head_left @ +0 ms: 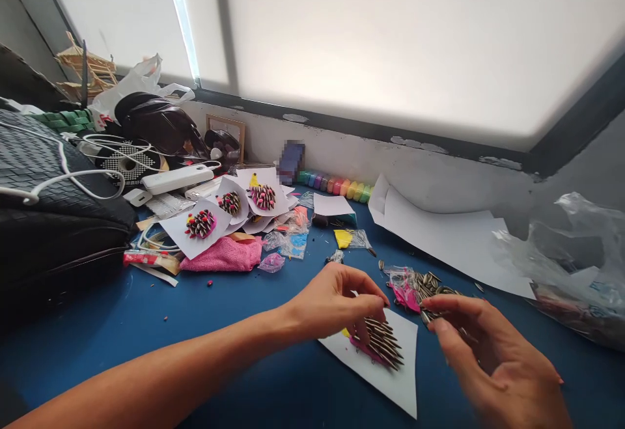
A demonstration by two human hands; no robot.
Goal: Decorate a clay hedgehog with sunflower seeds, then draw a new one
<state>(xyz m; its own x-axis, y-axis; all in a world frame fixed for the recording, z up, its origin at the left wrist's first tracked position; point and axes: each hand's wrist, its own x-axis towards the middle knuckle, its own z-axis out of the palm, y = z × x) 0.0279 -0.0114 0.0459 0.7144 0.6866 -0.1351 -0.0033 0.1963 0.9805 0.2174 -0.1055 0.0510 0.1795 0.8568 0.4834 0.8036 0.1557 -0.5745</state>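
A clay shape point(367, 347) in pink and yellow, set with rows of striped sunflower seeds point(385, 344), lies on a white paper sheet point(403, 387). Over it hovers my left hand point(342, 299), its thumb and forefinger pinched together at the seeds; whatever is between them is hidden. My right hand point(498, 357) is to the right of the paper, thumb and forefinger closed on a sunflower seed point(426, 316). Just behind its fingertips is a pile of loose seeds point(432, 284), beside a clear bag with pink clay point(406, 295).
Finished-looking seed-covered clay pieces point(200, 224) rest on papers at back left, near a pink cloth point(222, 254). Small clay packets point(343, 239) lie mid-table. Colored clay tubs point(336, 185) line the wall. White sheets point(439, 234) and a plastic bag point(581, 266) occupy the right; a black bag point(58, 214) stands left.
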